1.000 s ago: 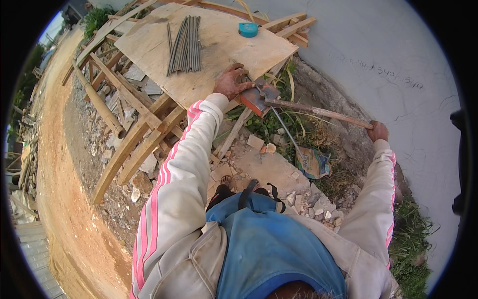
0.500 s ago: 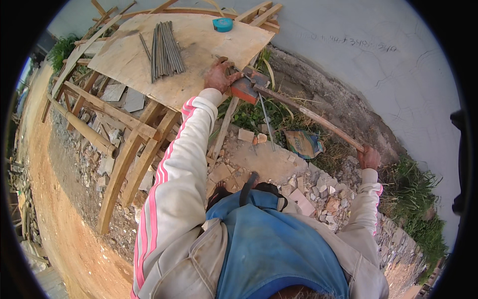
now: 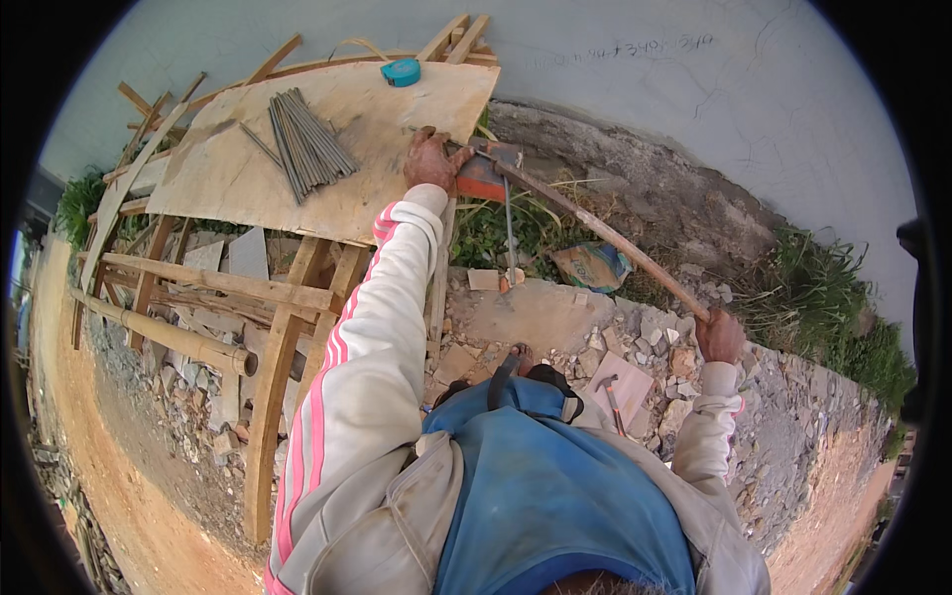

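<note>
My left hand (image 3: 430,159) rests at the plywood's right corner, fingers closed around the end of a thin steel rod beside a red metal block (image 3: 482,185). From that block the rod's other part (image 3: 510,233) points down toward me, over the plants. My right hand (image 3: 721,335) grips the end of a long, rusty steel bar (image 3: 605,230), whose far end meets the block. A bundle of cut steel rods (image 3: 305,147) lies on the plywood sheet (image 3: 213,149), left of my left hand. Beyond it sits a teal tape measure (image 3: 401,72).
Wooden beams (image 3: 268,426) and a bamboo pole (image 3: 169,327) support or surround the plywood. A grey wall (image 3: 635,89) runs behind. Broken rubble (image 3: 659,347), a hammer (image 3: 613,405) on a tile and a crumpled sack (image 3: 587,267) lie on the ground, with grass (image 3: 823,297) at right.
My right hand has swung the long bar toward me, and the rod's hanging part has turned with it. My left hand stays beside the block. The view has turned, bringing the hammer into sight.
</note>
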Available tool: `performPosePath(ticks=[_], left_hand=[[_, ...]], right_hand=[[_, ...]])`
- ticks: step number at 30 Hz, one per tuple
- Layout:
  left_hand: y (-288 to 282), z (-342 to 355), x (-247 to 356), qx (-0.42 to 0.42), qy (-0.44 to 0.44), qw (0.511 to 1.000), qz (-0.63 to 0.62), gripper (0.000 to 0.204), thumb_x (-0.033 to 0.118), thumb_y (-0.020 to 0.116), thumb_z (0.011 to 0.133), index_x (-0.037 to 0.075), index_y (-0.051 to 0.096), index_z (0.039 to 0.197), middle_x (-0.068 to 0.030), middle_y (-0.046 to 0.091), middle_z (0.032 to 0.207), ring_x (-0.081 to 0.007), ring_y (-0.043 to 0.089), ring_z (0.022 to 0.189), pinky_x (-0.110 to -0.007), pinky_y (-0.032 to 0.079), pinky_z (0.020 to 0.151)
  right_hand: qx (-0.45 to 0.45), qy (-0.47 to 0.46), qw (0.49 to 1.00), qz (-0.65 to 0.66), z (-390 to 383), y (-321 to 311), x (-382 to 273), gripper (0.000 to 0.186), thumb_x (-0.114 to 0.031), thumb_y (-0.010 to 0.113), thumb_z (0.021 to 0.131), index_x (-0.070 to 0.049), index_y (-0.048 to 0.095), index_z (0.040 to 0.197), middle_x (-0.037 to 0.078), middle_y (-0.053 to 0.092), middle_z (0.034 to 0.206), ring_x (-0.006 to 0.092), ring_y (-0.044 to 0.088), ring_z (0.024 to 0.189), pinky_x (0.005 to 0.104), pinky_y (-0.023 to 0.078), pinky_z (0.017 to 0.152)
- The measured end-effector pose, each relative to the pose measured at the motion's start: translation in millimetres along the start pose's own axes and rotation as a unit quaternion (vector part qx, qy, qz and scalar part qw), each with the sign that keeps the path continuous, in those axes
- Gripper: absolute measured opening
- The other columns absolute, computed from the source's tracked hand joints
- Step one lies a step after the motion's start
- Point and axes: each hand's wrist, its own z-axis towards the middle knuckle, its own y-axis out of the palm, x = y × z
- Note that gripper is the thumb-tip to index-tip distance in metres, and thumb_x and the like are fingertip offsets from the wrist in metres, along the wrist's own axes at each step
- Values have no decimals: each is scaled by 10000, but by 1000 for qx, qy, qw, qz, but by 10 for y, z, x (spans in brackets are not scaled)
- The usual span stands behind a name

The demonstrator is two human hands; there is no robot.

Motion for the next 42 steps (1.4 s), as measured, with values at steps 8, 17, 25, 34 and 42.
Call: performPosePath(ticks=[8, 17, 25, 34, 42], left_hand=[[-78, -10, 2, -23, 30, 999, -5, 553, 423, 806, 784, 96, 713, 1220, -136, 533, 1405, -322, 471, 1328, -447, 420, 1100], [-94, -3, -72, -35, 67, 997, -1, 571, 463, 768, 807, 83, 706, 1229, -159, 532, 1390, -359, 474, 1306, -451, 412, 1103], [-301, -121, -49, 12, 85, 994, -63, 544, 439, 721, 844, 21, 702, 1192, -190, 526, 1389, -394, 483, 1286, -462, 418, 1087], [-1135, -1333, 379, -190, 223, 954, 63, 563, 574, 690, 829, 38, 732, 994, -174, 717, 850, -372, 704, 788, -482, 551, 716], [-1071, -1544, 386, -201, 201, 951, 121, 358, 410, 681, 857, 54, 703, 826, -186, 698, 770, -388, 698, 759, -512, 545, 700]], right_hand=[[-3, 49, 999, -11, -251, -114, -138, 319, -402, 736, 815, -84, 708, 805, 193, 688, 750, 422, 681, 722, 517, 547, 646], [-43, 123, 991, 16, -1310, -522, -880, 364, -437, 721, 834, -74, 710, 862, 218, 683, 732, 416, 686, 713, 525, 542, 645], [-52, 78, 993, 68, -1445, -715, -1002, 517, -561, 632, 909, -51, 673, 986, 225, 657, 677, 421, 666, 664, 530, 503, 594], [-34, 49, 993, 100, -1435, -608, -913, 595, -626, 536, 943, -44, 651, 991, 226, 674, 712, 411, 682, 689, 521, 526, 581], [-23, 15, 996, 79, -1402, -450, -852, 570, -613, 511, 961, -63, 610, 849, 194, 623, 587, 403, 658, 592, 513, 500, 547]])
